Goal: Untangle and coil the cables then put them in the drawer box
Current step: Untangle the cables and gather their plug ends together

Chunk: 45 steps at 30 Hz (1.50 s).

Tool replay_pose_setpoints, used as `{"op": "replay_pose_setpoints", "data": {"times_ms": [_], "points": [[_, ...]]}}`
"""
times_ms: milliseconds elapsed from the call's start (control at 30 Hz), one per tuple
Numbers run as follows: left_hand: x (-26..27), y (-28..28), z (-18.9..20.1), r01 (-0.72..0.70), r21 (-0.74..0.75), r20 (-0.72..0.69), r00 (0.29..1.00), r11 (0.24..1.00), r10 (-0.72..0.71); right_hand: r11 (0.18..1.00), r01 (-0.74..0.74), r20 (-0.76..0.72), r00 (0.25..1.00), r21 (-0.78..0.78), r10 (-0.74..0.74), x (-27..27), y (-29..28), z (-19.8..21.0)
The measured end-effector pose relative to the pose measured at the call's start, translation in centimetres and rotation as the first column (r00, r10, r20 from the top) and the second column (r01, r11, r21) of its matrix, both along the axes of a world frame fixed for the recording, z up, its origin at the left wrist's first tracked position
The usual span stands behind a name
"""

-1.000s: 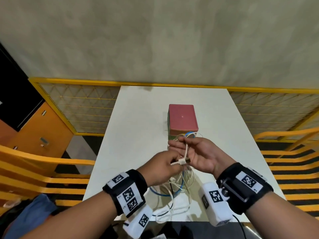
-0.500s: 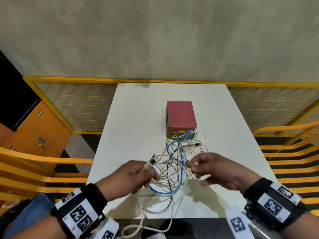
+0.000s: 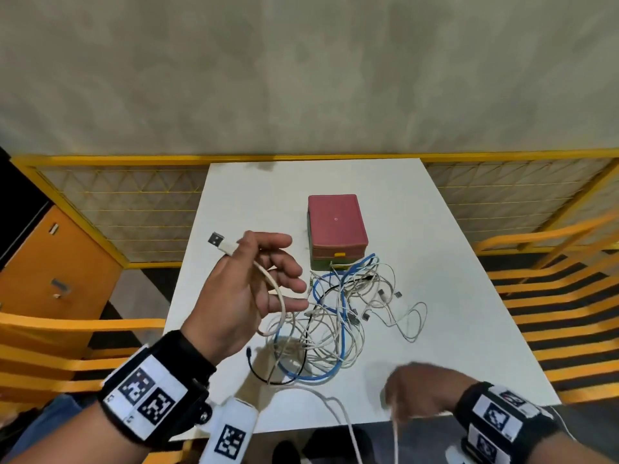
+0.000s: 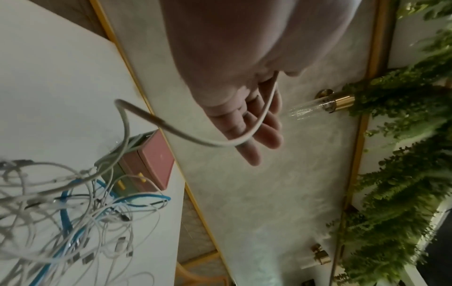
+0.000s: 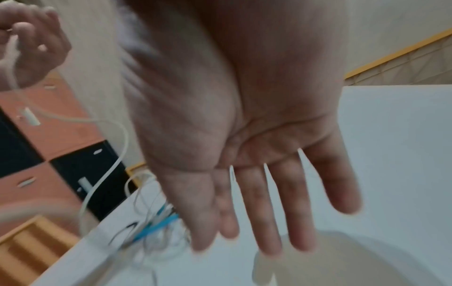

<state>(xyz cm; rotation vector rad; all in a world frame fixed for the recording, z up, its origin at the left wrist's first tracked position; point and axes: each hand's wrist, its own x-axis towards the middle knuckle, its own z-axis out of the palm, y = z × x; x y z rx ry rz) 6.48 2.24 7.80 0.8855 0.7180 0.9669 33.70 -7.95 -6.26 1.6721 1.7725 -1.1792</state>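
A tangle of white, blue and black cables (image 3: 335, 316) lies on the white table (image 3: 251, 202) just in front of the red-topped drawer box (image 3: 336, 222). My left hand (image 3: 248, 296) is raised left of the tangle. It holds a white cable (image 3: 268, 279) near its USB plug (image 3: 217, 241), which sticks out past the index finger. In the left wrist view this cable (image 4: 171, 131) crosses the fingers (image 4: 259, 135) and drops into the tangle (image 4: 73, 222) beside the box (image 4: 156, 160). My right hand (image 3: 418, 393) is blurred near the front edge, fingers straight (image 5: 257, 174), holding nothing.
A yellow railing with mesh panels (image 3: 134, 209) runs behind and beside the table. An orange cabinet (image 3: 50, 272) stands at the left. Yellow slatted benches (image 3: 552, 296) flank the right side. Loose cable ends hang over the table's front edge (image 3: 351, 430).
My left hand has risen with the white cable's USB end, drawing it out of the tangle. My right hand has let go and pulled back to the front edge.
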Motion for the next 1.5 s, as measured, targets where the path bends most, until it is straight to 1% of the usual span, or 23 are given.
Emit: {"op": "replay_pose_setpoints", "data": {"times_ms": [33, 67, 133, 167, 200, 267, 300, 367, 467, 600, 733, 833, 900, 966, 1033, 1100, 1166, 1233, 1300, 1333, 1400, 1500], "points": [[0.2, -0.3, 0.0, 0.004, -0.018, -0.015, 1.000, 1.000, -0.004, 0.991, 0.081, -0.017, 0.997, 0.106, -0.079, 0.2, 1.2, -0.3], [0.4, -0.5, -0.1, 0.011, -0.022, -0.039, 0.999, 1.000, -0.012, 0.958, 0.184, -0.050, 0.983, 0.222, -0.177, 0.5, 2.5, -0.7], [0.6, -1.2, -0.3, 0.035, -0.003, -0.087, 0.996, 0.999, -0.035, 0.831, 0.356, -0.120, 0.933, 0.428, -0.338, 0.5, 5.5, -1.4], [0.7, -1.5, -0.4, 0.051, 0.007, -0.107, 0.993, 0.999, -0.050, 0.773, 0.402, -0.141, 0.912, 0.491, -0.385, 0.3, 7.0, -2.0], [0.7, -1.9, -0.5, 0.065, 0.010, -0.124, 0.990, 0.998, -0.064, 0.732, 0.435, -0.155, 0.894, 0.524, -0.421, -0.1, 8.3, -2.5], [0.5, -2.4, -0.6, 0.084, 0.006, -0.155, 0.985, 0.996, -0.082, 0.701, 0.466, -0.144, 0.871, 0.540, -0.469, -1.0, 10.4, -3.4], [0.4, -2.6, -0.6, 0.086, 0.005, -0.167, 0.982, 0.996, -0.084, 0.707, 0.461, -0.119, 0.870, 0.535, -0.478, -1.6, 11.2, -3.9], [-0.1, -2.9, -0.8, 0.078, -0.001, -0.179, 0.981, 0.997, -0.077, 0.749, 0.421, -0.029, 0.880, 0.512, -0.475, -2.4, 12.2, -5.1], [-1.0, -2.9, -1.0, 0.056, -0.005, -0.188, 0.981, 0.998, -0.056, 0.790, 0.374, 0.068, 0.885, 0.485, -0.461, -3.0, 12.8, -7.1], [-1.8, -2.5, -1.1, 0.051, 0.005, -0.225, 0.973, 0.999, -0.049, 0.805, 0.394, 0.110, 0.868, 0.444, -0.485, -2.4, 13.3, -7.9], [-1.6, -1.7, -1.0, 0.074, 0.025, -0.228, 0.971, 0.997, -0.067, 0.786, 0.449, 0.112, 0.836, 0.425, -0.537, -1.4, 13.2, -7.7], [-1.1, -1.3, -0.9, 0.105, 0.055, -0.250, 0.964, 0.993, -0.088, 0.816, 0.419, 0.116, 0.860, 0.399, -0.498, -1.9, 13.0, -7.0], [-1.0, -0.9, -0.8, 0.140, 0.073, -0.284, 0.952, 0.987, -0.114, 0.856, 0.356, 0.100, 0.902, 0.376, -0.419, -2.0, 13.4, -5.1], [-1.0, -0.2, -0.7, 0.173, 0.076, -0.316, 0.938, 0.982, -0.140, 0.889, 0.271, 0.104, 0.938, 0.370, -0.329, -1.3, 14.1, -2.1], [-0.8, 0.5, -0.6, 0.198, 0.085, -0.347, 0.925, 0.977, -0.157, 0.875, 0.197, 0.118, 0.955, 0.443, -0.274, -0.2, 15.0, 2.3], [-0.3, 1.3, -0.2, 0.212, 0.111, -0.383, 0.911, 0.971, -0.155, 0.813, 0.118, 0.130, 0.964, 0.570, -0.231, 0.6, 15.8, 7.4], [0.6, 2.1, 0.5, 0.222, 0.169, -0.432, 0.892, 0.960, -0.130, 0.742, 0.066, 0.122, 0.973, 0.667, -0.196, 0.6, 15.8, 12.7], [1.5, 3.1, 1.4, 0.239, 0.240, -0.493, 0.865, 0.941, -0.094, 0.666, 0.039, 0.093, 0.983, 0.745, -0.161, 0.1, 15.3, 17.6], [2.5, 4.2, 2.5, 0.255, 0.289, -0.525, 0.848, 0.923, -0.070, 0.589, 0.036, 0.042, 0.992, 0.807, -0.119, -0.7, 14.5, 21.6], [3.0, 4.7, 3.1, 0.268, 0.306, -0.538, 0.840, 0.914, -0.067, 0.544, 0.051, 0.000, 0.996, 0.837, -0.093, -1.2, 14.0, 23.4], [4.3, 5.5, 4.4, 0.301, 0.333, -0.552, 0.830, 0.894, -0.074, 0.471, 0.142, -0.132, 0.990, 0.871, -0.055, -2.0, 13.0, 26.2], [6.3, 5.9, 6.0, 0.355, 0.364, -0.526, 0.841, 0.861, -0.124, 0.393, 0.284, -0.314, 0.949, 0.875, 0.012, -3.1, 11.9, 28.8]]}}
